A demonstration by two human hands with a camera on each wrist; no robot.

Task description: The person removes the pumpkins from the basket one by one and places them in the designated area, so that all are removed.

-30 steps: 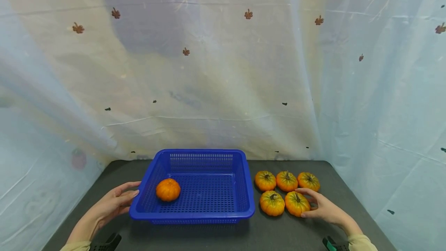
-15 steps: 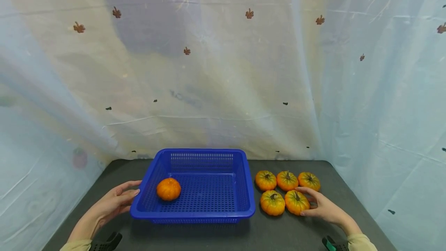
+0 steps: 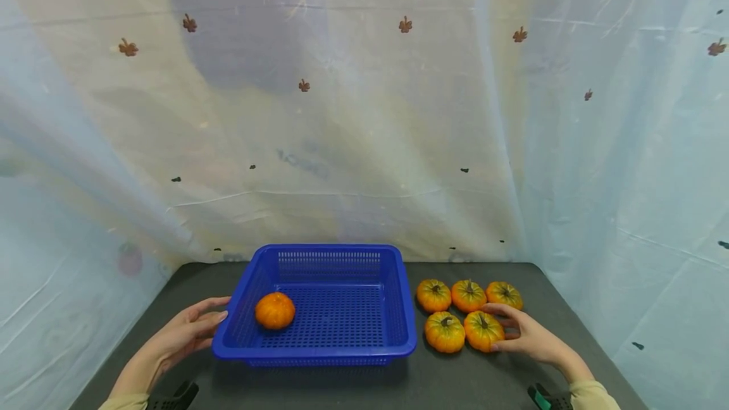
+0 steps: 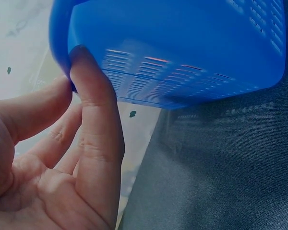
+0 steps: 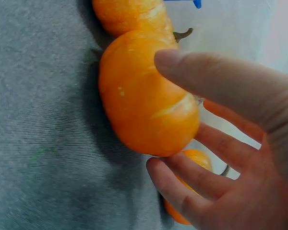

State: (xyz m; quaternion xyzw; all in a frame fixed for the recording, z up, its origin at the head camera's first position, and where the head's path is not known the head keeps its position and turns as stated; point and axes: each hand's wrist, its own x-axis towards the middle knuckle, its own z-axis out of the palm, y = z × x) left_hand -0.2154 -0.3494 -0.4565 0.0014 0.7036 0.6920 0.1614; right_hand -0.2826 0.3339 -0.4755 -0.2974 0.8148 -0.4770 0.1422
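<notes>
A blue plastic basket (image 3: 313,352) with slotted walls stands on the dark table, with one orange pumpkin (image 3: 275,310) in its left part. At the basket's left rim is my left hand (image 3: 185,332); the left wrist view shows thumb and index finger (image 4: 93,81) pinching the rim from both sides. To the right of the basket, my right hand (image 3: 526,337) grips the front right small pumpkin (image 3: 483,331). Its thumb (image 5: 182,62) lies on one side of that pumpkin and the other fingers curl round the opposite side.
Several more small pumpkins sit close together: a front left pumpkin (image 3: 445,332) beside the gripped one, and a back row with a left pumpkin (image 3: 433,296), a middle pumpkin (image 3: 469,296) and a right pumpkin (image 3: 504,296). A pale plastic sheet (image 3: 353,144) hangs behind the table (image 3: 455,385).
The gripped pumpkin and my right hand have shifted very slightly left, toward the neighbouring front pumpkin. My left hand and the basket have stayed put.
</notes>
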